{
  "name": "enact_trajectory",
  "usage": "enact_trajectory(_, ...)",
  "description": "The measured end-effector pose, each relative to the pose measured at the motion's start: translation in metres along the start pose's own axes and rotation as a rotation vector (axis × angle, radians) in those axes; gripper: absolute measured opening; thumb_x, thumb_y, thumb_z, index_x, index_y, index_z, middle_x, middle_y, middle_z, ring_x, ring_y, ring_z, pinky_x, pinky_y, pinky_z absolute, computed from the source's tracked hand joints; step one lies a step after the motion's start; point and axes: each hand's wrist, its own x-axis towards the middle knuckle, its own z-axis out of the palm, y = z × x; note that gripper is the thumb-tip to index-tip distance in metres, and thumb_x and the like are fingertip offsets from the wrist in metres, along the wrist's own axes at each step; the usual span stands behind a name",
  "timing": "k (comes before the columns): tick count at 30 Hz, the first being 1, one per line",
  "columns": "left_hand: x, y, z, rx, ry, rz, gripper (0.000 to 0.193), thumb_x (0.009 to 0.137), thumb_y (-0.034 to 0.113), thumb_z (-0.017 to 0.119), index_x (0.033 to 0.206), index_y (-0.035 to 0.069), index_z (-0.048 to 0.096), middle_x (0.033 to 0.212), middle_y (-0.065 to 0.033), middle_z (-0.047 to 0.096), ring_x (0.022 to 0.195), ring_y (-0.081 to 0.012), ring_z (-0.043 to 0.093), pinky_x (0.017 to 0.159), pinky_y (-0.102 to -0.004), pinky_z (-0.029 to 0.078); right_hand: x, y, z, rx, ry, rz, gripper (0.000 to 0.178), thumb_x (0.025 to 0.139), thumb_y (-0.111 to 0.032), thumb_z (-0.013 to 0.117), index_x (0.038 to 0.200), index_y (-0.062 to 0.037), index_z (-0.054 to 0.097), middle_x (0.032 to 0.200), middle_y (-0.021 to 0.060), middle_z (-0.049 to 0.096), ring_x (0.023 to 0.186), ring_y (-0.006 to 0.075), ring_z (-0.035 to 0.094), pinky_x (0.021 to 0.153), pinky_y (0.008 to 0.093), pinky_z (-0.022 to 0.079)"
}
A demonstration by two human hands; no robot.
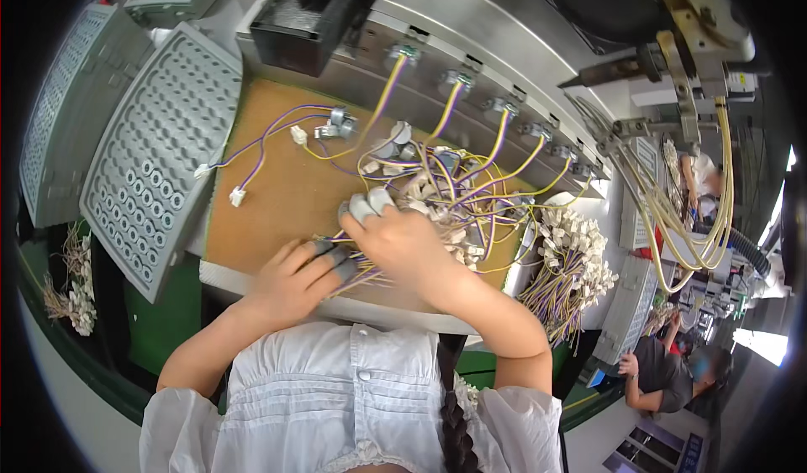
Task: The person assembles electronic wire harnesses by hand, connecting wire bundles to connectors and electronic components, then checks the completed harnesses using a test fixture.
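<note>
Both my hands work at the front of a brown work board (282, 149), close together, with grey covers on several fingertips. My left hand (294, 278) bends its fingers over thin yellow and purple wires (367, 273) at the board's front edge. Just right of it and farther up, my right hand (399, 236) is closed with fingers curled down. Wires show between the two hands; what lies under the right fingertips is hidden. Beyond the right hand spreads a tangled pile of wires with white connectors (441, 196). A small motor (340, 123) with wires and white plugs lies farther left.
Along the metal fixture (361, 49) behind, several wired motors (458, 82) sit in a row. Grey dimpled trays (172, 128) stand left. A connector bundle (576, 246) hangs at the right edge. A pointed tool (609, 70) and cables (685, 254) are upper right. A co-worker (672, 372) sits right.
</note>
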Motion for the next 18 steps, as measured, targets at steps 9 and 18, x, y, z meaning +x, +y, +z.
enact_trajectory(9,0.018,-0.032,-0.075,-0.398,0.443,-0.502,0.049,0.071,0.015,0.068,0.115,0.001,0.051,0.107,-0.0159,0.057,0.094,-0.0341,0.055,0.083,-0.0398,0.043,0.009,0.003,-0.022,0.166,0.123,0.148,0.035,0.067,-0.009,0.064,0.101,-0.0074,0.053,0.076,0.0122,0.06,0.067,0.0294,0.061,0.049,0.0382,0.049)
enact_trajectory(18,0.047,-0.048,-0.055,-1.105,0.155,-0.653,0.023,0.081,-0.002,0.059,0.102,0.0,0.051,0.091,-0.0049,0.058,0.088,-0.0121,0.057,0.077,-0.0268,0.046,-0.001,-0.005,-0.025,0.065,0.0,0.273,0.029,0.073,-0.007,0.055,0.102,-0.0077,0.056,0.087,0.0124,0.062,0.063,0.0226,0.061,0.05,0.0342,0.05)
